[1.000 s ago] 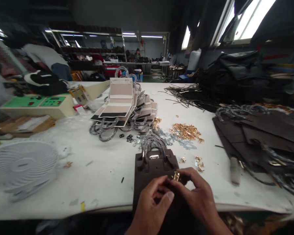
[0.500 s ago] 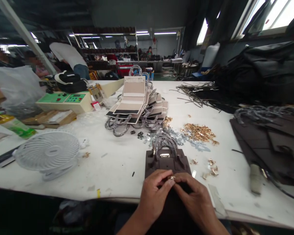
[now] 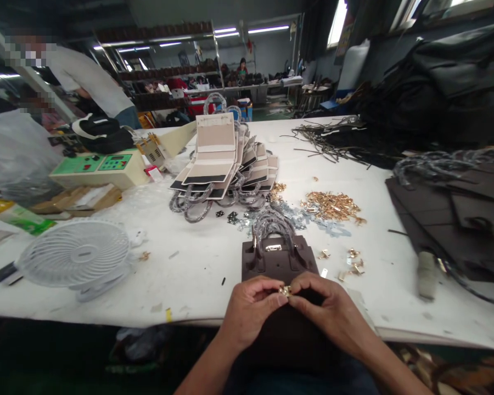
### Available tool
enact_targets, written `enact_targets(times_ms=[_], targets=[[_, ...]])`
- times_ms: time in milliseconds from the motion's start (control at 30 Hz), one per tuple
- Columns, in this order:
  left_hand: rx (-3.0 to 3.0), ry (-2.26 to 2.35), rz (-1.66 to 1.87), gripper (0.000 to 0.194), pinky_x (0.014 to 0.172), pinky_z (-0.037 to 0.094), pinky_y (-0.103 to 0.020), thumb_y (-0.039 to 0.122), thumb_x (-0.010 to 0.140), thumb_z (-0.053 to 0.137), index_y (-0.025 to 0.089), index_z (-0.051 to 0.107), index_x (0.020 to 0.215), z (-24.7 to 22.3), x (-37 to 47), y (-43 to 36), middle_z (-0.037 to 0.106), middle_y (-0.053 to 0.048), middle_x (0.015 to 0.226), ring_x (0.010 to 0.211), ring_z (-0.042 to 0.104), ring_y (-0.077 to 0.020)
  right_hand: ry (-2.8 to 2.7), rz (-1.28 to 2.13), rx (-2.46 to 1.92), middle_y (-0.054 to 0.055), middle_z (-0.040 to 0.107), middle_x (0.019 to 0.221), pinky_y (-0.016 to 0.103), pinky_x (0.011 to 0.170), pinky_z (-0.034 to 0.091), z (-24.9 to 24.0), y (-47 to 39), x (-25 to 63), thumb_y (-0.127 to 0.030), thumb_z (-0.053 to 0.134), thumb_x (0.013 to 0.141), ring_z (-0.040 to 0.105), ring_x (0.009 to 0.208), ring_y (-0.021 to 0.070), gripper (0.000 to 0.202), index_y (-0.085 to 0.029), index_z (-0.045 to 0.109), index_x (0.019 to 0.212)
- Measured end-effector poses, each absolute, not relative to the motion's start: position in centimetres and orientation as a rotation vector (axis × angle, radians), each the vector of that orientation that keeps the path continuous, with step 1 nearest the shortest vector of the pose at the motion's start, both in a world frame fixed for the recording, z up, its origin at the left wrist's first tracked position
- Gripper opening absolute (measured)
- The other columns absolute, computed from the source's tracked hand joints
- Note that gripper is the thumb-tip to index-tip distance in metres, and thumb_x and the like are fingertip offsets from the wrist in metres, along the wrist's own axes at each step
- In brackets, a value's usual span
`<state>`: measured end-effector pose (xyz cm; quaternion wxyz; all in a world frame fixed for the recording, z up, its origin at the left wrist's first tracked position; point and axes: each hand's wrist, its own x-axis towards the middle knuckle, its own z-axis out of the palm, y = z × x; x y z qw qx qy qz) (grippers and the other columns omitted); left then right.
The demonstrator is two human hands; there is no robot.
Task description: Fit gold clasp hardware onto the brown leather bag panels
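Note:
Between the fingertips of both hands is a small gold-coloured metal fitting (image 3: 285, 291). My left hand (image 3: 253, 307) pinches it from the left, and my right hand (image 3: 323, 299) grips its other side. Its exact kind is partly hidden by the fingers. Beneath the hands lies a dark brown handbag (image 3: 278, 258), its body hanging over the table's front edge toward me. The bag's handles (image 3: 274, 222) are wrapped in clear plastic and point away from me. Several loose gold fittings (image 3: 354, 266) lie to the right of the bag.
A heap of gold hardware (image 3: 333, 206) and flat silvery plates (image 3: 298, 216) lies beyond the bag. Behind are stacked beige-lined bag pieces (image 3: 214, 148). A white fan (image 3: 76, 252) stands left, dark brown bag pieces (image 3: 456, 214) right. A person in a white shirt (image 3: 88, 77) bends at far left.
The view has tilted down and shifted slightly. Both hands still pinch the gold fitting, which now shows more plainly between the fingertips. The person at far left has shifted in view.

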<state>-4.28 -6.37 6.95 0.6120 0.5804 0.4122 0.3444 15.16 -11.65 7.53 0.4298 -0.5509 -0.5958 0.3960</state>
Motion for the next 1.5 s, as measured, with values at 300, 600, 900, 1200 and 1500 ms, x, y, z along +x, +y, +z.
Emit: enact_targets(times_ms=[300, 600, 900, 1200, 1500], targets=[[1.413, 0.955, 0.707, 0.023, 0.072, 0.056, -0.024, 0.035, 0.08, 0.079, 0.017, 0.079, 0.094, 7.3, -4.2, -7.1, 0.078, -0.006, 0.088, 0.078, 0.071, -0.0173, -1.488, 1.022, -1.242, 0.002, 0.068, 0.083, 0.027, 0.077, 0.052, 7.2, -12.3, 15.2, -0.036, 0.064, 0.094, 0.065, 0.08, 0.0169, 0.02, -0.021, 0.067, 0.082], [1.546, 0.929, 0.822, 0.018, 0.08, 0.055, -0.025, 0.032, 0.087, 0.074, 0.021, 0.078, 0.101, 7.4, -4.0, -7.6, 0.075, -0.005, 0.097, 0.087, 0.071, -0.0176, -1.37, 1.086, -1.301, 0.003, 0.074, 0.095, 0.029, 0.086, 0.052, 7.7, -12.3, 16.2, -0.041, 0.068, 0.091, 0.068, 0.092, 0.0206, 0.02, -0.022, 0.073, 0.094], [1.893, 0.921, 0.952, 0.01, 0.081, 0.054, -0.024, 0.02, 0.09, 0.07, 0.022, 0.075, 0.098, 8.4, -3.7, -8.5, 0.076, -0.002, 0.092, 0.085, 0.07, -0.0151, -1.468, 0.976, -1.316, 0.0, 0.066, 0.082, 0.024, 0.074, 0.048, 8.3, -12.4, 15.2, -0.041, 0.054, 0.1, 0.063, 0.079, 0.0154, 0.029, -0.021, 0.066, 0.083], [1.724, 0.882, 0.983, 0.013, 0.083, 0.054, -0.027, 0.024, 0.09, 0.071, 0.023, 0.076, 0.102, 8.3, -3.5, -8.4, 0.075, -0.004, 0.096, 0.089, 0.07, -0.0166, -1.282, 1.047, -1.245, 0.002, 0.071, 0.106, 0.025, 0.092, 0.05, 7.3, -12.9, 15.0, -0.042, 0.063, 0.096, 0.065, 0.102, 0.0192, 0.021, -0.027, 0.072, 0.106], [1.613, 0.888, 1.057, 0.014, 0.079, 0.052, -0.027, 0.028, 0.092, 0.07, 0.026, 0.077, 0.104, 7.7, -3.7, -8.2, 0.068, -0.003, 0.093, 0.087, 0.066, -0.0165, -1.19, 1.151, -1.187, 0.003, 0.074, 0.104, 0.029, 0.092, 0.052, 6.9, -12.7, 13.7, -0.039, 0.071, 0.09, 0.069, 0.1, 0.0226, 0.018, -0.027, 0.076, 0.102]])
